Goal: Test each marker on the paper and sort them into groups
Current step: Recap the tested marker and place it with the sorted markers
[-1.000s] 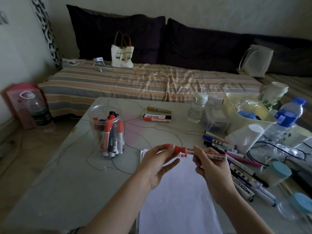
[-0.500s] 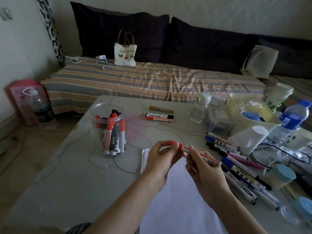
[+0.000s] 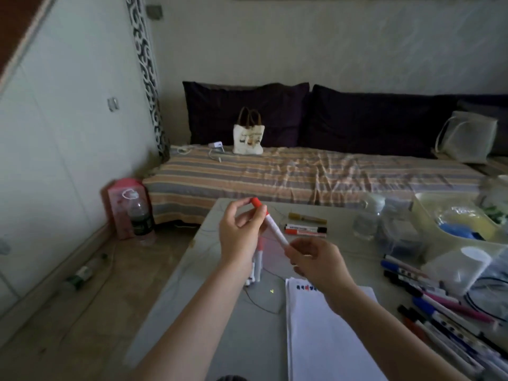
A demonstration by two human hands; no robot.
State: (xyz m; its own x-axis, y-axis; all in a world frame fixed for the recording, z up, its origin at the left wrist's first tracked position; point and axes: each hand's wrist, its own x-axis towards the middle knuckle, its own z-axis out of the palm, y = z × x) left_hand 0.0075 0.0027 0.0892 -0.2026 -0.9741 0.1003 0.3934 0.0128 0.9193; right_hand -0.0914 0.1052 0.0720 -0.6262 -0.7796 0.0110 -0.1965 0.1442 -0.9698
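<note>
Both hands pinch the marker (image 3: 270,225): left hand (image 3: 239,232) probably at the cap, right hand (image 3: 316,259) the barrel; light, stiff, slick.

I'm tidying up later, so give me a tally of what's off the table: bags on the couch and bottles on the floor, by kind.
Bags: 2, small tote and pale bag
Bottles: 2, standing bottle and lying bottle
Total: 4

Head cam, one view only: looks fwd and down, close over table (image 3: 176,292), sofa (image 3: 302,171) beyond.
</note>
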